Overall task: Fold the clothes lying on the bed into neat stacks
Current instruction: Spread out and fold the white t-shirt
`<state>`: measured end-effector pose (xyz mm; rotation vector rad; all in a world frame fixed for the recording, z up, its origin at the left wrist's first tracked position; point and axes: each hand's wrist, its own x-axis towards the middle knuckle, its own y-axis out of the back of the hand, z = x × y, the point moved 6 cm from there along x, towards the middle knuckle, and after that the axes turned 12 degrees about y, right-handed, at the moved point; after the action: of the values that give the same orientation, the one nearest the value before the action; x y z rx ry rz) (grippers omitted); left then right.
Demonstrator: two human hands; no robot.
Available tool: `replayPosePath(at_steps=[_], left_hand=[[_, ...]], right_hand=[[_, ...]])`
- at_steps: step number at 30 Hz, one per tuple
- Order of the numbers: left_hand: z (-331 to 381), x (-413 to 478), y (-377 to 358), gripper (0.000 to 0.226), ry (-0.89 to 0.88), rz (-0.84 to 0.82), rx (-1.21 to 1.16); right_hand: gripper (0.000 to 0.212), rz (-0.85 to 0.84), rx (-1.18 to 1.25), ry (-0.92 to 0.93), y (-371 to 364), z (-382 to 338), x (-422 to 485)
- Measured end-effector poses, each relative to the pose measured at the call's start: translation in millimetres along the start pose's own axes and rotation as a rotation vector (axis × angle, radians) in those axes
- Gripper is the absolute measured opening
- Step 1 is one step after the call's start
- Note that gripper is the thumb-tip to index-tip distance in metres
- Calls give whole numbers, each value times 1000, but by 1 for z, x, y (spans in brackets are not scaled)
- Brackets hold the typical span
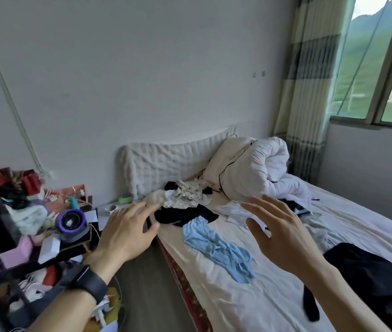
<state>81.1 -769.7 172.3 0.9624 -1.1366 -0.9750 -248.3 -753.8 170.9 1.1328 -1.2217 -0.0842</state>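
Observation:
Unfolded clothes lie scattered on the bed. A crumpled light blue garment lies in the middle. Behind it are a black garment and a heap of cream and white clothes. A white garment lies to the right, and a large black garment covers the near right corner. My left hand hovers open over the bed's left edge, with a dark band on its wrist. My right hand hovers open above the sheet, right of the blue garment. Neither hand touches any cloth.
A rolled white duvet and pillow sit at the head of the bed. A cluttered bedside table with a purple-ringed fan stands at the left. A strip of floor runs between table and bed. A window and curtain are at the right.

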Motion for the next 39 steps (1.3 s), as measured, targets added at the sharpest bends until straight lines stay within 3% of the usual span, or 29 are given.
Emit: replayPosePath(at_steps=[3,9,17,20,26,31,35,39], left_hand=[[-19,62,-21,60,-3,-38,-13],[-57,185,-79,55,-27,-101,-31],[-84,352,-155,53,-180,-183,-108],[-83,409,-191,63,-248,-228,-120],[-60,492,-311,80,-345,-413,-151],[-41,532,-417,54,-413,-587,-6],[-32,544,-493,54,-442,-785,102],[-27,564,-562,53,-454,-899,176]], right_hand=[[37,3,-21,-38,-36,21,44],[40,-35,-53,-92,-119,62,116],[32,-112,-157,-236,-228,117,181],[36,-133,-195,-309,-265,135,196],[34,-200,-235,-474,-354,171,192],[31,-281,-142,-688,-452,218,167],[30,-366,-62,-806,-521,244,161],[38,-566,129,-967,-594,268,156]])
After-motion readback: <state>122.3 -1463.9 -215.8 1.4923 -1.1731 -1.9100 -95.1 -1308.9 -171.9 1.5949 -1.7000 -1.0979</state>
